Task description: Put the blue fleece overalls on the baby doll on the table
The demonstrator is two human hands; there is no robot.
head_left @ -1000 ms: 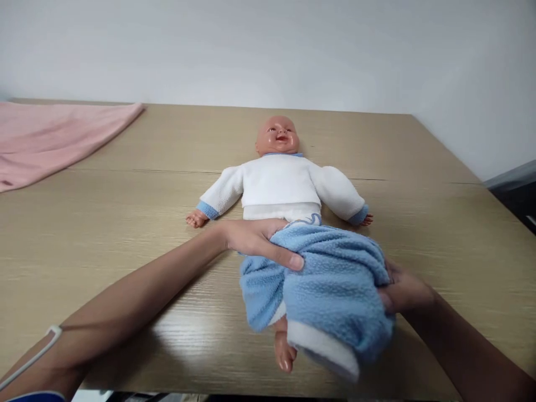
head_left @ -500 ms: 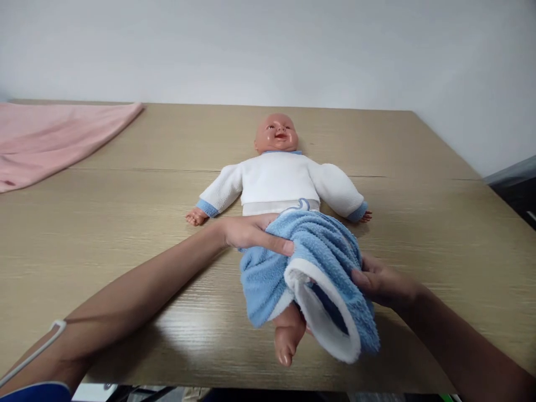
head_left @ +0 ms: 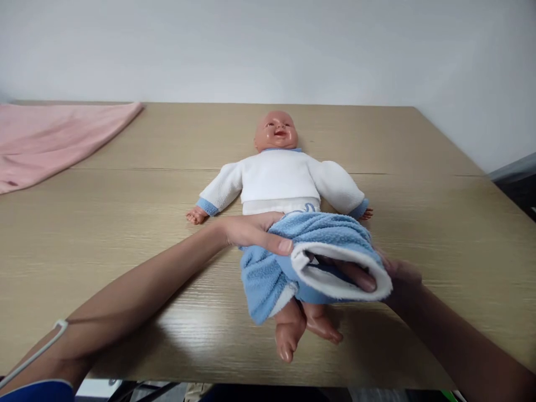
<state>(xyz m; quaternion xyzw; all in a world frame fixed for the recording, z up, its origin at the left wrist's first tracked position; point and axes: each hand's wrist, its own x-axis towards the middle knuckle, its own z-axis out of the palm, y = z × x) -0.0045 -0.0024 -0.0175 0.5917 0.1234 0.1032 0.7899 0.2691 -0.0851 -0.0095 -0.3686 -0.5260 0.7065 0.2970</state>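
Observation:
A baby doll [head_left: 280,176] in a white top with blue cuffs lies on its back, head toward the wall. Blue terry doll trousers [head_left: 263,282] with white-edged leg openings cover its hips and upper legs. My left hand [head_left: 259,231] is closed on the upper part of the trousers, thumb on top. My right hand [head_left: 400,271] grips the other trouser leg by its white cuff [head_left: 307,273], a finger showing inside the opening. That opening is held up facing me. Both doll feet [head_left: 288,335] show bare below the cloth, the right-side foot beneath the lifted cuff.
The doll lies on a wooden table [head_left: 125,206] with a seam across it. A pink cloth [head_left: 50,139] is spread at the far left. Behind stands a pale wall [head_left: 268,50]. A dark object [head_left: 517,181] is past the right edge.
My right hand has raised the trouser cuff and turned it sideways, with a finger now inside. The doll's second foot has come into view. My left hand stays nearly in place.

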